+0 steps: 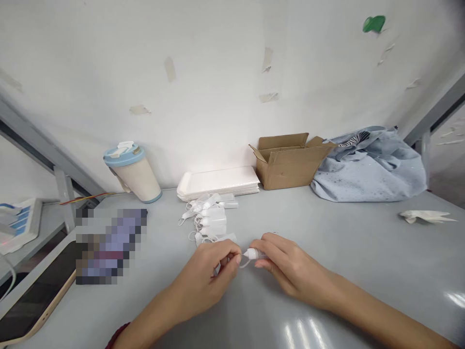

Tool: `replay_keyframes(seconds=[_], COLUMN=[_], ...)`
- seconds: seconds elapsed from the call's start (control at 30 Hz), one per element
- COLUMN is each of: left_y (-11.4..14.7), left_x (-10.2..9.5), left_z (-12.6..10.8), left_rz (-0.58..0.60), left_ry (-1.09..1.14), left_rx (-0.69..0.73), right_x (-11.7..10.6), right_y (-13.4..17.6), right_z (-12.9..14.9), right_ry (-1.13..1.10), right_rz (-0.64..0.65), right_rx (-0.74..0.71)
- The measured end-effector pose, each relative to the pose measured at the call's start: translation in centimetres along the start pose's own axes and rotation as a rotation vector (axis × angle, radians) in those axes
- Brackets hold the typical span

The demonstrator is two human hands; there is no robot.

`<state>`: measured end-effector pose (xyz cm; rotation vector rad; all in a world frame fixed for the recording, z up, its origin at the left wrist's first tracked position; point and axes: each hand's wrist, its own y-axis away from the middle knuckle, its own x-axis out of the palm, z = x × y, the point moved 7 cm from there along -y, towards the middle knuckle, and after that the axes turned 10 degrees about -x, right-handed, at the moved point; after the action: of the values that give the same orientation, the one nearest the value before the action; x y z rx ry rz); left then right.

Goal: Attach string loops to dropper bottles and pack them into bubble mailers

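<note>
Head view: right hand (292,267) grips bottle (253,253), left hand (209,271) seemingly pinches its strap (246,264); box (290,169) open, contents hidden.

Out to the right, there's the room: the grey tabletop (337,230) lies open beyond the right hand (290,269), right back to the cardboard box (290,169) and cloth bag (374,169), one crumpled scrap (426,216) near the far right edge! Dead ahead, tight: a heap of small bottles (214,220) crowds the left hand (214,271), and the white stack (218,183) bars the way behind. Between the hands, hardly a gap, bridged by a capped bottle (253,254) and its thin strap (246,264). Swing left, a lane runs between heap and pixelated object (112,247), the tumbler (136,174) guarding its far end, the phone (39,295) blocking farther left.
</note>
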<state>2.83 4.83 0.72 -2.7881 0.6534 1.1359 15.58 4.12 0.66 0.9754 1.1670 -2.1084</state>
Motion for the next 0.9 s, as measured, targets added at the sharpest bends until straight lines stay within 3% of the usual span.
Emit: replay_keyframes(seconds=[0.17,0.43,0.67,0.8,0.9], left_y=[-0.3,-0.7,-0.6,-0.7,-0.9], left_x=[-0.9,-6.6,-6.0,-6.7,-8.0], left_z=[0.3,3.9,4.5,4.8,5.0], left_rz=[0.085,0.097,0.17,0.025,-0.168], left_ry=[-0.047,-0.049,-0.092,-0.183,-0.209], left_rx=[-0.015,-0.23,-0.235,-0.277,-0.319], right_x=[0.5,-1.2,-1.2,-1.3,-0.9], right_y=[-0.2,-0.2,0.2,-1.0,-3.8], right_z=[-0.2,-3.3,-4.5,-5.3,-7.5], right_ry=[-0.015,0.098,0.167,0.296,0.497], right_rz=[0.067,-0.01,-0.044,-0.042,0.088], right_rx=[0.006,0.113,0.131,0.07,0.055])
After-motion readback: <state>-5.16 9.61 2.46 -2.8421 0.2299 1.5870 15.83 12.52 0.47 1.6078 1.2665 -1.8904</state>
